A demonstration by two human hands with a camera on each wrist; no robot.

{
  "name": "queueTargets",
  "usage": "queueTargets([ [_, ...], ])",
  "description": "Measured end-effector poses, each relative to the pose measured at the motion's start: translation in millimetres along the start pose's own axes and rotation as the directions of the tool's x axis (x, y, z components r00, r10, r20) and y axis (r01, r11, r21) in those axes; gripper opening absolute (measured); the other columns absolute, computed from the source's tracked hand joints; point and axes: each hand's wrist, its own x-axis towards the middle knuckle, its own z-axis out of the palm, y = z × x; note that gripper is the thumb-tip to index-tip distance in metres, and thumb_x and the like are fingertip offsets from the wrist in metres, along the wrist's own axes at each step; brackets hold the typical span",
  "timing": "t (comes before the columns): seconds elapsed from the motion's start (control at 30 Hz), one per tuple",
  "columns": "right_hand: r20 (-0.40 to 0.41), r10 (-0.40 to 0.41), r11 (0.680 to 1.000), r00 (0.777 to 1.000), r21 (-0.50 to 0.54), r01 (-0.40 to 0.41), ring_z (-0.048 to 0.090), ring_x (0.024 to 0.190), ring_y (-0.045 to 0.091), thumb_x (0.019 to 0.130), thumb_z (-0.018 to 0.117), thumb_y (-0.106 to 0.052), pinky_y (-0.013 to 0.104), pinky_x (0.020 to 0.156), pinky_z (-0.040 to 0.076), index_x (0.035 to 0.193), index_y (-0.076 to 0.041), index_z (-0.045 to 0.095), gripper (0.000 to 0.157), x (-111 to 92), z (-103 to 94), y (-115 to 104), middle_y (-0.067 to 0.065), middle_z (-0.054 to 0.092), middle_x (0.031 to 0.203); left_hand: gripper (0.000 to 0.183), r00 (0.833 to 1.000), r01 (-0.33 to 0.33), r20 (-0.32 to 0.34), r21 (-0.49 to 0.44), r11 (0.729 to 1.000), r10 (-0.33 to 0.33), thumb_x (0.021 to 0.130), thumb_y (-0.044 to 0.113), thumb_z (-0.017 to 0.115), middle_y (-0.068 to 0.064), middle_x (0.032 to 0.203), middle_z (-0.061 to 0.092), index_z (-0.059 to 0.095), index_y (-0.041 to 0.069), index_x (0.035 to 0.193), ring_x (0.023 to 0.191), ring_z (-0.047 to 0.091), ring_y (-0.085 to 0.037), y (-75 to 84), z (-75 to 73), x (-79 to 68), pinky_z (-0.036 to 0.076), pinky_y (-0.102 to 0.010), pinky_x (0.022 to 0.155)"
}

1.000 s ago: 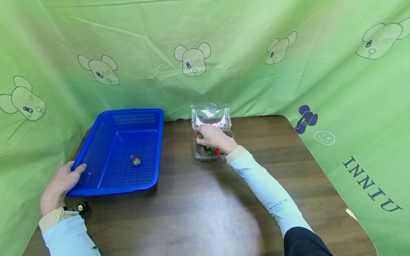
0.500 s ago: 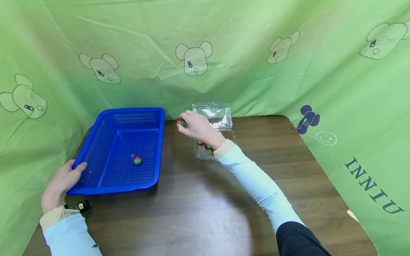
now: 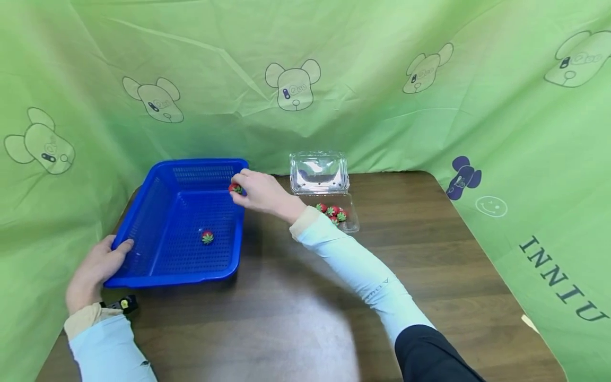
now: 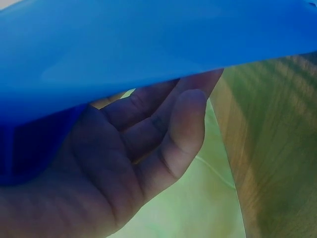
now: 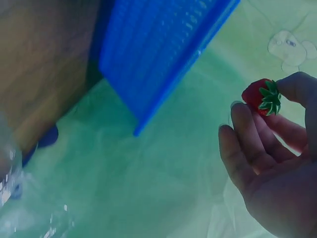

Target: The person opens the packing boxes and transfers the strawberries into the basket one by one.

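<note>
My right hand (image 3: 264, 195) pinches a red strawberry (image 5: 261, 97) with green leaves between thumb and fingers, over the right rim of a blue plastic basket (image 3: 162, 228). My left hand (image 3: 97, 268) grips the basket's near-left corner, thumb on the rim; in the left wrist view its fingers (image 4: 171, 144) curl under the blue edge. Another strawberry (image 3: 207, 237) lies on the basket floor. Right of the basket stands a clear plastic clamshell box (image 3: 354, 217), lid raised, with several strawberries (image 3: 332, 210) inside. My right arm hides part of that box.
A brown wooden table (image 3: 296, 313) carries the basket and the box. Behind and on both sides hangs a green curtain (image 3: 363, 122) printed with bear heads, touching the table's back edge. A black strap with a small device (image 3: 126, 303) sits at my left wrist.
My right hand has lifted a strawberry out of the clear box and moved left to the basket's right rim. More of the strawberries in the box now show. The left hand keeps its grip.
</note>
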Motion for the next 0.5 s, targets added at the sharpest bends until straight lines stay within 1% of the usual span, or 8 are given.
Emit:
queueTargets([
  [0.13,0.055,-0.04,0.999,0.998,-0.017,0.041,0.061,0.078,0.012,0.096,0.058,-0.03,0.029,0.067,0.053,0.103,-0.016,0.067,0.018,7,16.0,-10,-0.002,0.063,0.096,0.07,1.0,0.006,0.011,0.004,1.0,-0.006,0.105,0.042,0.025,-0.035,0.117,0.05,0.025,-0.019,0.138,0.096,0.057,-0.035,0.8,1.0,0.6,0.043,-0.029,0.07],
  [0.27,0.097,-0.1,0.99,0.99,-0.091,0.109,0.063,0.079,0.014,0.096,0.058,-0.031,0.031,0.068,0.052,0.102,-0.016,0.067,0.018,12,31.1,-18,-0.001,0.064,0.095,0.072,1.0,0.011,0.021,0.001,1.0,-0.012,0.105,0.044,0.024,-0.037,0.121,0.047,0.023,-0.019,0.14,0.101,0.054,-0.04,1.9,1.7,1.9,0.042,-0.031,0.073],
  [0.33,0.11,-0.129,0.981,0.986,-0.131,0.143,0.064,0.079,0.015,0.096,0.058,-0.031,0.032,0.067,0.051,0.1,-0.016,0.067,0.017,13,37.6,-22,-0.001,0.064,0.094,0.072,1.0,0.003,0.014,-0.003,1.0,-0.003,0.105,0.045,0.024,-0.037,0.123,0.046,0.024,-0.018,0.14,0.103,0.053,-0.042,3.0,2.8,3.0,0.042,-0.032,0.074],
  [0.4,0.125,-0.147,0.974,0.981,-0.155,0.166,0.064,0.08,0.015,0.096,0.059,-0.031,0.031,0.065,0.051,0.099,-0.017,0.067,0.017,13,42.8,-26,-0.001,0.065,0.093,0.072,1.0,-0.006,0.007,-0.013,1.0,0.006,0.105,0.044,0.025,-0.038,0.124,0.045,0.024,-0.018,0.14,0.103,0.053,-0.042,4.1,4.2,4.3,0.042,-0.032,0.074],
  [0.5,0.168,-0.154,0.973,0.974,-0.147,0.18,0.063,0.08,0.015,0.096,0.059,-0.029,0.031,0.063,0.049,0.099,-0.016,0.066,0.015,14,48.7,-32,-0.001,0.064,0.092,0.07,1.0,-0.017,-0.001,-0.03,0.999,0.017,0.105,0.042,0.026,-0.038,0.123,0.047,0.025,-0.019,0.14,0.101,0.056,-0.04,4.8,5.8,6.5,0.044,-0.03,0.072],
])
